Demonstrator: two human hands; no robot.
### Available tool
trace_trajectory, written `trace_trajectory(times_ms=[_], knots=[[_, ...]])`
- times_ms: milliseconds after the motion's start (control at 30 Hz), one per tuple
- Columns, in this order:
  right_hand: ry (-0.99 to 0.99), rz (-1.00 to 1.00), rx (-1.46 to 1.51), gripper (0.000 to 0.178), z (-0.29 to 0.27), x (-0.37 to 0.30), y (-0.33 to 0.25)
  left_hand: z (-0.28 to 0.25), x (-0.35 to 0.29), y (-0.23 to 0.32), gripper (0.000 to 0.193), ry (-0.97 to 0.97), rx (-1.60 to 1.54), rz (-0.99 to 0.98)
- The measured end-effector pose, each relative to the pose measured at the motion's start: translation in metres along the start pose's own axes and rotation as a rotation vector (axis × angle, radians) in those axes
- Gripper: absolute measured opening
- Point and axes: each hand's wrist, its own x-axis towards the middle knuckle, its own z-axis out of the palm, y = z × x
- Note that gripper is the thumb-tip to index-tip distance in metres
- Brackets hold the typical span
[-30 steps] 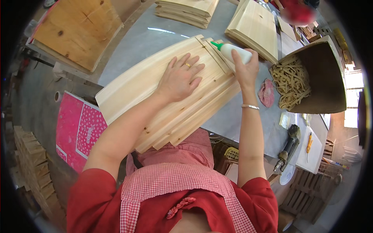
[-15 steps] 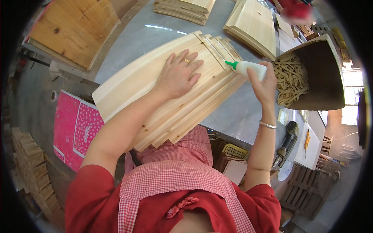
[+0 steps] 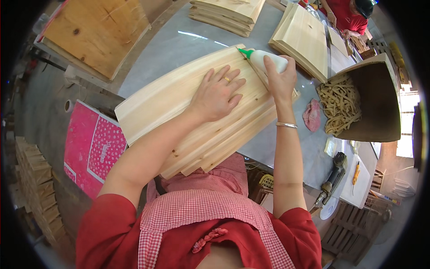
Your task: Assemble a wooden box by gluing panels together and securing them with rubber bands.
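Observation:
Several pale wooden boards lie overlapped in a stepped fan on the grey table before me. My left hand rests flat on the top board, fingers spread, a ring on one of them. In my right hand is a white squeeze bottle with a green nozzle, tilted so that its tip is at the far end of the top board, close to the corner. A groove or step runs along that end of the boards, partly hidden by the bottle and my right hand.
Stacks of similar boards stand farther back. To the right are an open box of tan strips, a pink cloth, a power tool and an orange-handled tool. A person in red is at the far right.
My right hand has moved the bottle left and away from me along the boards' end, uncovering the pink cloth. My left hand stays on the top board.

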Motion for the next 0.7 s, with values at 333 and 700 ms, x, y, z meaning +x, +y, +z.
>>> trace_trajectory(times_ms=[333,700], knots=[[-0.104,-0.173,-0.226,0.04,-0.051,-0.024,-0.021,0.001,-0.002,-0.006,0.042,0.013,0.023,0.003],[0.071,-0.103,-0.178,0.036,-0.119,-0.094,0.014,0.006,0.0,-0.005,0.042,0.021,0.041,0.024]])
